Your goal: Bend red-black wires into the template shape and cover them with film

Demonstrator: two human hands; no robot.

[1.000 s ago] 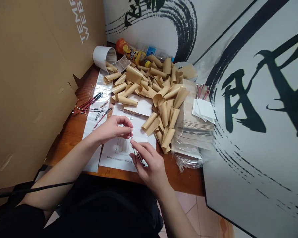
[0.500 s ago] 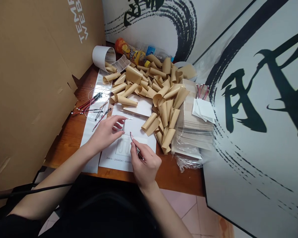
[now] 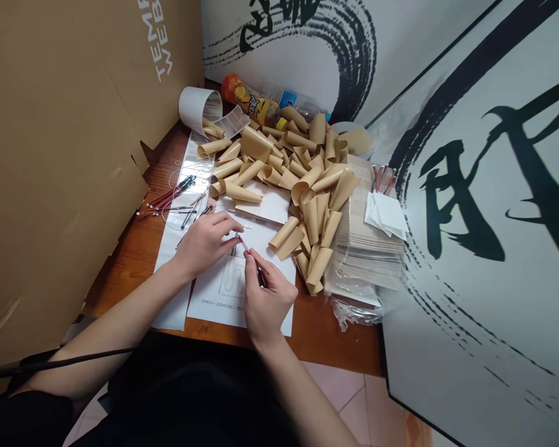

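Observation:
My right hand [image 3: 265, 292] pinches a thin lead with red and black wires [image 3: 254, 261] above a white printed sheet [image 3: 214, 316]. My left hand [image 3: 207, 242] rests just to its left, with the fingertips close to the lead's red end. I cannot tell whether those fingers hold anything small. Beyond the hands lies a large pile of curled tan sheets [image 3: 298, 167]. Several similar leads [image 3: 168, 202] lie bundled on a clear plastic strip to the left of my left hand.
A stack of flat tan sheets in plastic [image 3: 368, 248] stands right of the pile on a wooden table [image 3: 130, 273]. A white roll [image 3: 199, 110] and a snack bottle [image 3: 256, 105] sit behind it. Cardboard [image 3: 60, 186] walls the left, a calligraphy board [image 3: 484, 248] the right.
My left hand has moved right, closer to the lead in my right hand. The lead now leans more to the left. The whole view has shifted slightly.

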